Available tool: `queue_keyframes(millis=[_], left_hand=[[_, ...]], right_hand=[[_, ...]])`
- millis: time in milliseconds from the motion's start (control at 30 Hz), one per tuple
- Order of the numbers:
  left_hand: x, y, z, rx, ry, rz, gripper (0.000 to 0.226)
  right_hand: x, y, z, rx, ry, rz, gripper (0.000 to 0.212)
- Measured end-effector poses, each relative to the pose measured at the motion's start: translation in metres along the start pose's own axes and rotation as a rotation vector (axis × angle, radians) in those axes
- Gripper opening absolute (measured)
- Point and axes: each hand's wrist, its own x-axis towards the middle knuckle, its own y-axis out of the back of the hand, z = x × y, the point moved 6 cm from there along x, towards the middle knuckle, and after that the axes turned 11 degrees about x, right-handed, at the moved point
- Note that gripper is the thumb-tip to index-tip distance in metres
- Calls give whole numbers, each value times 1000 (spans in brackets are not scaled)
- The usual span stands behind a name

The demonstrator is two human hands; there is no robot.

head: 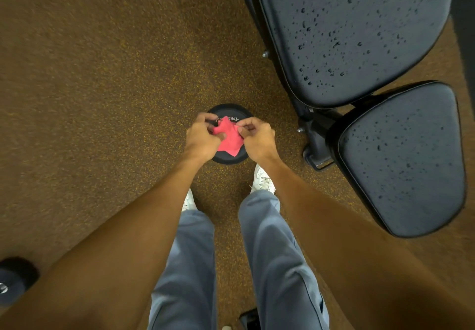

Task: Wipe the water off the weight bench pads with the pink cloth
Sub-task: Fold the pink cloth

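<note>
Pink cloth (227, 137): small crumpled piece of fabric, stretched between both hands over a round black weight plate (229, 159) lying flat beneath them. It is well apart from the bench pads.
Left hand (201, 137): fingers curled, pinching the cloth's left edge.
Right hand (257, 138): thumb and curled fingertips pinching the cloth's right edge.
Back pad (347, 34): long, black vinyl, at upper right, dotted with water drops (303, 25) across its surface.
Seat pad (403, 160): shorter, black vinyl, just below the back pad, also beaded with drops, these ones finer.
Floor (102, 72): brown speckled rubber.
Legs: blue-grey trousers (277, 252) and white shoes (263, 180) — toes just beside the plate's near rim.
</note>
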Motion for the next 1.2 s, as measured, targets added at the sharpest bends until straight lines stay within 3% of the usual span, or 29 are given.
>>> queue_keyframes(millis=[167,300,500,700,800,1067,1200], left_hand=[[-15,6,4,-39,43,-132,44],[-32,20,12,-110,31,-134,34],[-61,37,37,-161,-24,-245,23],[-99,39,61,-437,51,-416,36],[-118,34,73,-534,76,-475,44],[-162,-4,107,-412,16,-609,44],[-179,-44,124,-351,-12,-664,44]], right_hand=[[-18,8,-11,82,-31,-9,19],[-39,11,-22,228,-93,-18,14],[-82,15,-49,433,-117,33,30],[-129,23,-60,648,-75,169,29],[-158,38,-61,636,-47,287,33],[-210,86,-34,512,-35,529,30],[-227,117,-9,608,-47,520,42]])
